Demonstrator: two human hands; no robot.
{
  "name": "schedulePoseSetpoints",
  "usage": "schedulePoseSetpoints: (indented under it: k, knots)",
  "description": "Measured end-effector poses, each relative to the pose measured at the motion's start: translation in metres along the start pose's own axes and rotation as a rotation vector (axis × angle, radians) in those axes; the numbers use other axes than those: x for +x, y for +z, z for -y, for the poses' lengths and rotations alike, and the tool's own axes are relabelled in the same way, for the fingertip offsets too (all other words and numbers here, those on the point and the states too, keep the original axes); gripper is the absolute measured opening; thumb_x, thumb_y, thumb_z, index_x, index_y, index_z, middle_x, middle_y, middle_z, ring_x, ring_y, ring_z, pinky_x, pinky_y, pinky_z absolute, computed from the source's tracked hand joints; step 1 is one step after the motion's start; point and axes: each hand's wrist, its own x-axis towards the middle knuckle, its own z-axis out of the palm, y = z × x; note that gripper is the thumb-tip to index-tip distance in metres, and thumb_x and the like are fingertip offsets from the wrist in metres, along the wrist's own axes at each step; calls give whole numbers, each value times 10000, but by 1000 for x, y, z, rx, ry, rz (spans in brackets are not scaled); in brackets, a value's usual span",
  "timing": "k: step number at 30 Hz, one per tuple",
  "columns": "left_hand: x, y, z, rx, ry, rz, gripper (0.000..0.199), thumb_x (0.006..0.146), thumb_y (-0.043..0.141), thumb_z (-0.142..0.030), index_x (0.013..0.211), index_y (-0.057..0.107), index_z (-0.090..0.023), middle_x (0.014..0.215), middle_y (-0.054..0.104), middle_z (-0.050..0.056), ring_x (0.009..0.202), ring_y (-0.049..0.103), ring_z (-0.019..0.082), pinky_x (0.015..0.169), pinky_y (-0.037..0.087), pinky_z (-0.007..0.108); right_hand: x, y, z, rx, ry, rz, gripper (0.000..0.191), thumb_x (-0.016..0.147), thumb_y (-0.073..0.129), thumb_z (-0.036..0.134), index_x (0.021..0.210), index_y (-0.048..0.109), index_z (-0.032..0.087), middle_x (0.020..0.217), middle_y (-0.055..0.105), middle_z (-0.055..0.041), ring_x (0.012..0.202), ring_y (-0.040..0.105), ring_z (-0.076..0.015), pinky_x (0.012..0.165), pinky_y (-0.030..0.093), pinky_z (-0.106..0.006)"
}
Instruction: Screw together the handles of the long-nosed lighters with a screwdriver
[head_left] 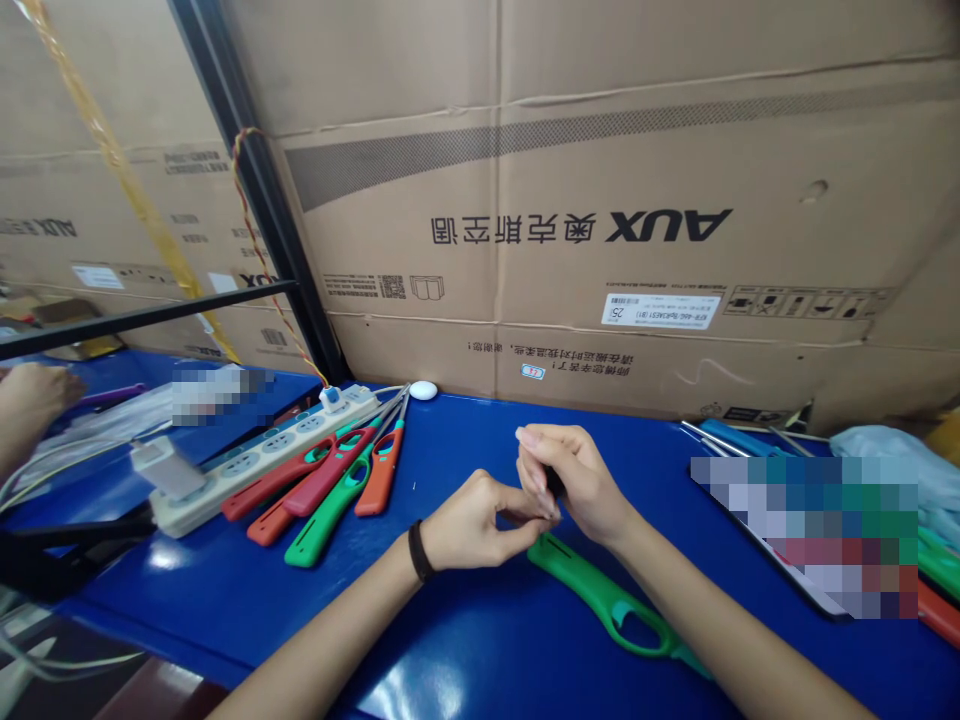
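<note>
Nearest, the green lighter body (pixel 600 590) is lying flat on the blue table (pixel 465 650), beneath the right forearm. Just above its slotted end, the left hand (pixel 469 520) and right hand (pixel 574 480) are meeting, both pinched closed on a small dark part (pixel 553 484), mostly hidden. Judgement: fingertip grip should be staying firm, part aligned square over the slot. Farther left, finished lighters (pixel 337 480) are lying loose beside a power strip (pixel 247 465). Cardboard boxes (pixel 600 200) behind are standing closed; contents not visible.
</note>
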Motion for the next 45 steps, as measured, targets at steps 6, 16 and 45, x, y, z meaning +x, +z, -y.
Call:
schedulePoseSetpoints:
  k: [6,16,45]
  knots:
    - [1,10,6,15,-17,-140,97,722,744,-242,717,727,-146,709,735,22,618,669,123,601,459,162,0,-1,-2,-33,-30,-76,487,824,575,415,424,405,196,354,379,71,299,303,-51,345,218,-237]
    - [0,8,2,185,-22,-7,271,856,554,-210,621,662,-130,532,619,-16,433,473,57,480,339,175,2,-5,0,29,-19,-43,418,820,563,411,482,447,193,389,453,57,325,380,-69,353,265,-224]
    - [0,6,-2,359,60,108,295,873,496,-213,613,621,-152,493,577,-9,419,498,83,470,324,200,-1,-5,7,33,10,29,455,816,546,392,411,477,196,328,485,28,287,401,-84,350,269,-233]
